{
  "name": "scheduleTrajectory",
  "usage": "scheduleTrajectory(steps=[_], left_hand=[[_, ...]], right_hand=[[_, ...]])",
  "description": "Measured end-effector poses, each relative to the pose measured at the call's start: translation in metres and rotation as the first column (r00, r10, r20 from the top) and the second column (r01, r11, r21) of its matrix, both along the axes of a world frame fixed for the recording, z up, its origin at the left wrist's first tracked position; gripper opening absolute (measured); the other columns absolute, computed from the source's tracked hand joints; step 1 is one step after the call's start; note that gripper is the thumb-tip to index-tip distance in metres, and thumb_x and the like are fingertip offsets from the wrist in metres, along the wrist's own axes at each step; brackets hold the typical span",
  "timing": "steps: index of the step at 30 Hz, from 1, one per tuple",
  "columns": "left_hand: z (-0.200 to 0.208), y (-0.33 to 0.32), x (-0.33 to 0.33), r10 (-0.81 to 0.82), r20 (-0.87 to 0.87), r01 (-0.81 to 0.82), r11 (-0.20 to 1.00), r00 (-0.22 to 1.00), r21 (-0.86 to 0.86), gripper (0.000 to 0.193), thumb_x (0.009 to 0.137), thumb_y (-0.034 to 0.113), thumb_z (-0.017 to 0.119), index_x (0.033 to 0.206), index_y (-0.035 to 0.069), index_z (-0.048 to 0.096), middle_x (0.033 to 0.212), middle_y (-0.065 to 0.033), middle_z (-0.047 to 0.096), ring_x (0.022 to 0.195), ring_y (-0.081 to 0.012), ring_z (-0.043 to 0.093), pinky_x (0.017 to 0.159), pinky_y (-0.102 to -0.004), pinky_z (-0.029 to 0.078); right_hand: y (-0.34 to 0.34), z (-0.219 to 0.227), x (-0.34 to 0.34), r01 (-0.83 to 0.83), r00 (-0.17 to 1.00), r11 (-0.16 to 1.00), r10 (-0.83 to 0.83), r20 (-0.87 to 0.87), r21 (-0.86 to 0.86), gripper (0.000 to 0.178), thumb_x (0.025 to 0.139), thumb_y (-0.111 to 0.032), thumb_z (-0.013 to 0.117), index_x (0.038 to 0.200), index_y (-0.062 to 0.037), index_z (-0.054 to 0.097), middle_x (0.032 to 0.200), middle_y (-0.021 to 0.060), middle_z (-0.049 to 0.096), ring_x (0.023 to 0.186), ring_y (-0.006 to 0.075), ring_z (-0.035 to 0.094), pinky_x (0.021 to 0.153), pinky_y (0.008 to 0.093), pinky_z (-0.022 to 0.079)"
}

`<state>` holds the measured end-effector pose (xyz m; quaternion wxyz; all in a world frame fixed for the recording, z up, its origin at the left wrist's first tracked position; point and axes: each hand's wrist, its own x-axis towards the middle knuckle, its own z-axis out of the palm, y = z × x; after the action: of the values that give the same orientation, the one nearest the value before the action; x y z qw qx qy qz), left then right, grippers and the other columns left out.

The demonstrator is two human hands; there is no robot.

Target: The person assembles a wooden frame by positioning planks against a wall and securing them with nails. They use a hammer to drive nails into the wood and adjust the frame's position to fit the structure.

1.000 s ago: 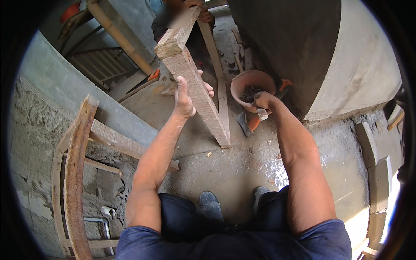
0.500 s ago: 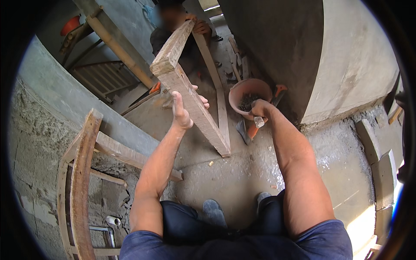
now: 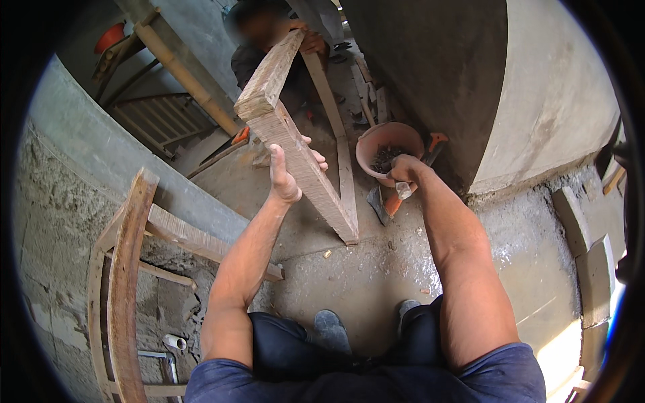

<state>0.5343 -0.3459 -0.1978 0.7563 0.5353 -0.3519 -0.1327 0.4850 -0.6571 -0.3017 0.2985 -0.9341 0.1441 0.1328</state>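
In the head view, we are observing a pale, rough-sawn wooden frame of squared timbers [image 3: 321, 195] standing tilted between the person and a co-worker, the low end of its near beam appearing to rest on the wet grey floor [image 3: 336, 272]. We are recording the bare left hand [image 3: 285, 183] as grasping that beam partway along, its fingers wrapping round to the right side and its thumb pointing up along the left. A co-worker's hand [image 3: 312, 42] is bearing on the frame's far upper end. The bare right hand [image 3: 404, 169] is reaching to the near rim of a round, pale pink bucket [image 3: 403, 131] holding dark, slender pieces [image 3: 384, 158]; its fingers are curling, and a pale, blunt stub [image 3: 404, 189] is protruding beneath them, but we cannot tell whether the hand is gripping anything. A grey-bladed tool with an orange handle [image 3: 394, 204] is lying just beside the bucket. As to progress, we are finding the timbers already meeting at the near upper corner; we are not making out fasteners there, so we are leaving that joint unconfirmed. We are judging the work incomplete, since hands are supporting the frame. A second, brown wooden frame [image 3: 124, 289] is standing to the left, untouched by either hand.
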Motion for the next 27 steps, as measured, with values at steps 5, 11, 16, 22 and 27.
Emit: scheduleTrajectory(steps=[5,11,16,22,27], left_hand=[[0.000,0.000,0.000,0.004,-0.016,-0.004,1.000,1.000,0.001,0.094,0.093,0.091,0.046,0.130,0.004,0.055,0.092,-0.0180,0.072,0.082,-0.0275,0.074,0.081,-0.0436,0.063],[0.000,-0.001,0.001,0.026,0.019,-0.027,0.998,0.999,0.049,0.098,0.091,0.096,0.040,0.128,0.007,0.056,0.091,-0.0168,0.074,0.084,-0.0278,0.075,0.082,-0.0442,0.064],[0.000,-0.002,0.001,0.027,0.033,-0.029,0.998,0.999,0.050,0.098,0.091,0.095,0.042,0.128,0.005,0.056,0.090,-0.0174,0.073,0.082,-0.0277,0.075,0.081,-0.0439,0.064],[0.000,0.003,0.002,0.038,0.039,-0.040,0.998,0.999,0.042,0.098,0.090,0.096,0.041,0.126,0.005,0.057,0.089,-0.0175,0.074,0.082,-0.0280,0.075,0.082,-0.0444,0.064],[0.000,0.004,0.002,0.002,0.006,-0.002,1.000,1.000,-0.006,0.094,0.094,0.090,0.047,0.128,0.003,0.055,0.092,-0.0189,0.072,0.083,-0.0285,0.074,0.081,-0.0444,0.063]], right_hand=[[0.000,-0.004,0.002,0.007,1.000,1.000,-0.007,0.017,-0.024,0.041,0.085,-0.029,0.078,0.114,-0.0019,0.081,0.118,0.0178,0.079,0.112,0.0318,0.077,0.094,0.0423,0.062],[-0.002,-0.006,0.004,0.035,0.999,0.999,-0.035,-0.002,0.040,0.036,0.086,-0.026,0.076,0.110,0.0002,0.081,0.110,0.0177,0.081,0.098,0.0297,0.081,0.085,0.0414,0.065],[-0.003,-0.009,0.008,0.046,0.999,0.997,-0.044,-0.026,0.059,0.037,0.086,-0.025,0.075,0.112,0.0007,0.081,0.109,0.0182,0.081,0.098,0.0310,0.081,0.085,0.0416,0.065],[-0.003,-0.009,0.005,-0.020,0.999,0.998,0.023,0.049,-0.060,0.036,0.096,-0.032,0.071,0.109,0.0005,0.081,0.109,0.0185,0.080,0.101,0.0308,0.079,0.084,0.0425,0.065],[0.000,0.000,0.004,-0.010,1.000,0.999,0.009,-0.014,-0.030,0.044,0.087,-0.033,0.076,0.119,-0.0018,0.080,0.128,0.0202,0.076,0.123,0.0351,0.072,0.103,0.0420,0.057]])
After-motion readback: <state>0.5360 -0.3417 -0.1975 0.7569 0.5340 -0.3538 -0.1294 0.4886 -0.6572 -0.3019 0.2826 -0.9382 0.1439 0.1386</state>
